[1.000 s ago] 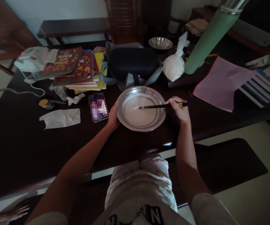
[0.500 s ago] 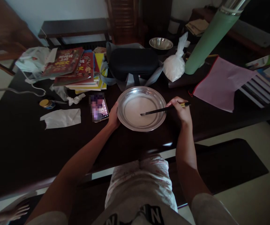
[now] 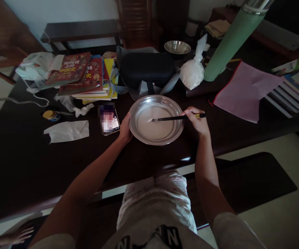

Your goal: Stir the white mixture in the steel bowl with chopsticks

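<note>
Book titles on the far-left stack too blurred for me to read, my left hand clasping the near-left rim of the steel dish, my right hand pinching black chopsticks, tips in the white liquid, phone just left.

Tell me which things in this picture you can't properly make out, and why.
- Phone screen, head view: blurred over, so its content is unreadable.
- Green cylinder: its top is cut off by the upper edge.
- Chopsticks: the right hand covers part of them; the tips sit in whitish liquid.
- Left hand fingers: hidden behind the metal bowl rim.
- Book titles: too small and dim to read.
</note>
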### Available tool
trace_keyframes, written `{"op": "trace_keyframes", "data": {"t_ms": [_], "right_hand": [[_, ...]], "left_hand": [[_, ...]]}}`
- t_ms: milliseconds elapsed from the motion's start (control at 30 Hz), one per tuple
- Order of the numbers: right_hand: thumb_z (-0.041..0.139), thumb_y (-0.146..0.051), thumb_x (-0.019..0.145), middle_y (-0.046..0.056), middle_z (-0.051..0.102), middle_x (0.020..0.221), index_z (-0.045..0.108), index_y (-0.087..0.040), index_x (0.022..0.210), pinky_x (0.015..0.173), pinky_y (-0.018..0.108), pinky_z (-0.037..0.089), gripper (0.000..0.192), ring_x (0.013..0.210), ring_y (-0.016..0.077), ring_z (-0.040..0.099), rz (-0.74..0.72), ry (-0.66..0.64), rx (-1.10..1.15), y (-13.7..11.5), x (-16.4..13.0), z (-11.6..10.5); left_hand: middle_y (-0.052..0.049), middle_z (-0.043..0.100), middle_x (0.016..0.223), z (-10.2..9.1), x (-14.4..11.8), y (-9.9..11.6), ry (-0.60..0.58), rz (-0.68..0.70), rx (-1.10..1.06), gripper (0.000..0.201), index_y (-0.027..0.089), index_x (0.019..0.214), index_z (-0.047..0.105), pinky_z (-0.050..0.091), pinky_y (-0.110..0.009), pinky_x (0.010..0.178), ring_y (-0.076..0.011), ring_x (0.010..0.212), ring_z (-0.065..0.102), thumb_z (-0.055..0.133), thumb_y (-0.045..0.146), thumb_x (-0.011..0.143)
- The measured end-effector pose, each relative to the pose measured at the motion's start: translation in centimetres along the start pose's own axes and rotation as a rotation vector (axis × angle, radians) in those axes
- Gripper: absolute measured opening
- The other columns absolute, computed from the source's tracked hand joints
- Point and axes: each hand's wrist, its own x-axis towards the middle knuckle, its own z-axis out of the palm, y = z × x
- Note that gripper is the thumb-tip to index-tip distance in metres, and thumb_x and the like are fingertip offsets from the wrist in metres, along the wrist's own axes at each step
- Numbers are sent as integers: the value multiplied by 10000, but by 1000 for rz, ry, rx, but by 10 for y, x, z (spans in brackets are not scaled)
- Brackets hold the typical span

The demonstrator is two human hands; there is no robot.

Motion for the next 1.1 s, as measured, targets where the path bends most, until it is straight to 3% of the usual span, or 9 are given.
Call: {"op": "trace_keyframes", "data": {"t_ms": [133,300,467,633,800,967,1100], "right_hand": [[723,-686,885,-9,740,676,755,-259,716,715,338,589,461,680,181,728,31,141,39,0,-1,-1],[722,-707,873,8,766,717,776,-265,706,730,344,596,476,738,194,742,-1,-6,-7,-1,-1,0],[714,-693,888,-10,743,677,750,-265,709,718,345,600,466,683,184,731,30,149,33,0,-1,-1],[723,-703,874,4,761,709,769,-263,704,719,340,590,474,724,188,736,4,-12,-2,-2,-1,0],[716,-677,897,-5,751,696,758,-267,715,739,345,591,450,704,182,728,16,140,15,1,-1,-2],[739,-680,876,4,774,719,779,-267,709,725,338,583,447,725,187,740,7,-12,23,0,-1,-2],[733,-693,873,1,774,720,777,-269,708,725,337,578,457,726,186,736,2,99,10,-1,0,-2]], "left_hand": [[-60,835,991,1,0,0,1,-1,2,346,206,939,793,583,-394,1035,-301,1147,747,769,536,838],[-60,836,989,2,0,-1,-9,7,-9,345,211,930,801,583,-398,1030,-313,1157,742,765,544,843],[-55,838,1033,-1,1,0,-18,-4,9,333,218,989,814,568,-392,1053,-296,1184,732,755,520,865],[-47,840,1004,0,0,1,-16,-9,-2,329,223,1009,820,583,-393,1028,-297,1160,741,758,511,862],[-54,837,980,4,-3,4,6,-24,-2,286,211,952,811,591,-393,1005,-296,1123,752,729,477,887],[-58,831,967,6,-5,6,18,-23,0,275,214,959,806,587,-396,1027,-299,1166,741,702,464,907],[-53,832,954,5,-3,4,15,-37,-5,281,216,950,800,595,-406,1030,-305,1167,743,711,476,896]]}}
